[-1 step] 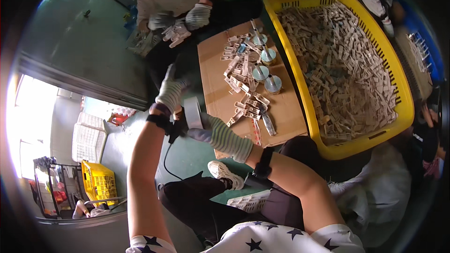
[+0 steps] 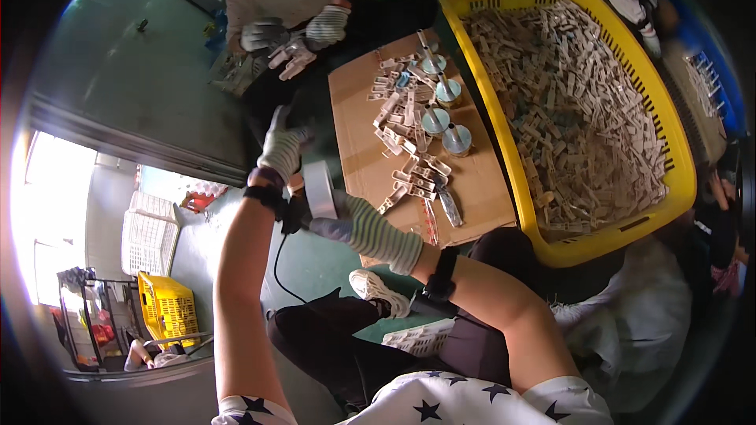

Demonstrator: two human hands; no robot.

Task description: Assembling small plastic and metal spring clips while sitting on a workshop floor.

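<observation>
A: Where's the held item?
B: Light-grey, smooth, band-shaped piece (image 2: 320, 189), maybe a tape roll. Up off the floor, between the two wrists, left of the brown flat cardboard sheet (image 2: 356, 138).

A: Grip?
B: Right hand (image 2: 367, 230), white-and-green striped knit glove, fingers look closed on its lower end. Far side hidden. Nothing else visibly carries it, so the right likely takes the weight.

A: Left hand (image 2: 281, 148)?
B: Same striped glove. One finger stretched up, others blurred. Can't tell if it's open or closed. Its wrist sits just beside the grey piece; probably why both forearms angle inward.

A: Cardboard layout?
B: Loose pale plastic spring clips (image 2: 394, 114) in a long strip down the middle. Four round silvery metal discs with upright rods (image 2: 435, 120) stand alongside, basket side. Reads like reach for people on either side; my inference.

A: Bulk?
B: Yellow slotted plastic basket (image 2: 606, 242), right beside the cardboard, heaped with more clips. High walls likely keep the heap in. Across from us, a co-worker's striped-gloved hand (image 2: 327, 25) is at some pale clips (image 2: 291, 59).
</observation>
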